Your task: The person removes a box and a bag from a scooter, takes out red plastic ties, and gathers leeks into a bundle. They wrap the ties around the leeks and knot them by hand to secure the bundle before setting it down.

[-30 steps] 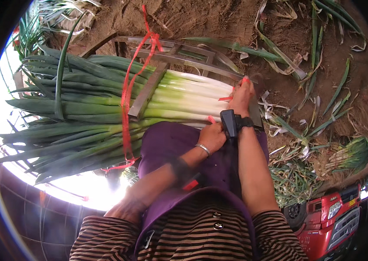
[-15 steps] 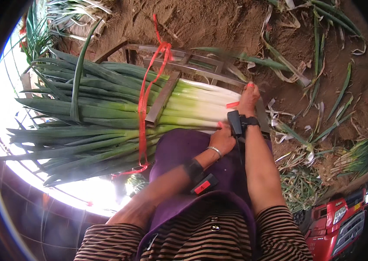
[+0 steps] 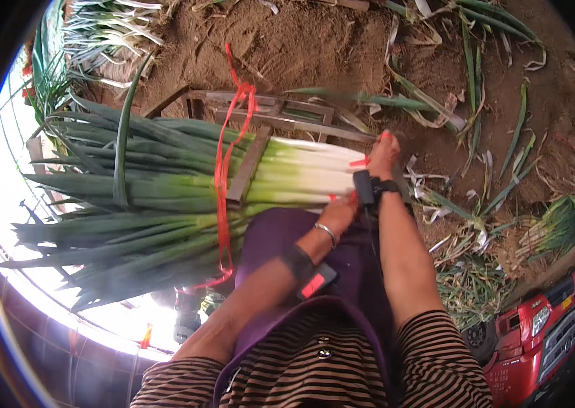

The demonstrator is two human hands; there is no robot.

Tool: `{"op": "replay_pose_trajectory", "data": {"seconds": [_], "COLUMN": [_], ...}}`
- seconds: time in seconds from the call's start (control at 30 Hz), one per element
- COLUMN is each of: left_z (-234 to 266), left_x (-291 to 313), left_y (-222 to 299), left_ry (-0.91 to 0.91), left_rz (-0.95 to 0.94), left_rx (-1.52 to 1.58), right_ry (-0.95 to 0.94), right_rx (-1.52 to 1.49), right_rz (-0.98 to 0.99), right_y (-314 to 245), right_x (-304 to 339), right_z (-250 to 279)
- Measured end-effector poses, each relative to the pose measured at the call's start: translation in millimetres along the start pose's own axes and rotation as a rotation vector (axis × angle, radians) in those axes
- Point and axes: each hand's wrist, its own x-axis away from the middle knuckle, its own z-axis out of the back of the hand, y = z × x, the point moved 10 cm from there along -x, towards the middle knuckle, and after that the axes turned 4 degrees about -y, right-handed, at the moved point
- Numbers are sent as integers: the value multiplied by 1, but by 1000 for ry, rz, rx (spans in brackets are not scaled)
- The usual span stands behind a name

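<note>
A large bundle of long green onions (image 3: pixel 301 166) lies across a metal frame (image 3: pixel 294 122) before me, leaves to the left and white stalks to the right. Red ribbon (image 3: pixel 222 190) runs around its leafy middle, knotted at the far side. My right hand (image 3: pixel 384 158) is at the white ends, its fingers bent around them. A short red strip (image 3: pixel 359 162) shows beside its thumb. Nearer to me, my left hand (image 3: pixel 339 211) is closed and slightly blurred at the bundle's near edge. A bit of red shows at its fingertips; what it grips is hidden.
A flat metal bar (image 3: pixel 249 166) crosses over the stalks. Loose onion leaves (image 3: pixel 437 102) litter the soil at the right. More onions (image 3: pixel 107 37) lie at the far left, another pile (image 3: pixel 553 224) at the right. A red truck (image 3: pixel 532 333) stands lower right.
The view has shifted slightly, so the bundle sits a little lower and further left. My left hand has moved slightly along the near edge. My right hand stays at the white ends.
</note>
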Motion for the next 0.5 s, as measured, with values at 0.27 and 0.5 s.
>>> {"op": "replay_pose_trajectory", "data": {"seconds": [0.27,0.5], "left_z": [12,1], "left_x": [-12,-78], "left_y": [24,66], "left_ry": [-36,-320], "left_rz": [332,-38], "left_rx": [467,-413], "right_ry": [-262,-489], "right_rx": [-610,-196], "right_rz": [-285,205], "right_y": [-43,-87], "right_x": [55,139], "right_z": [82,93]}}
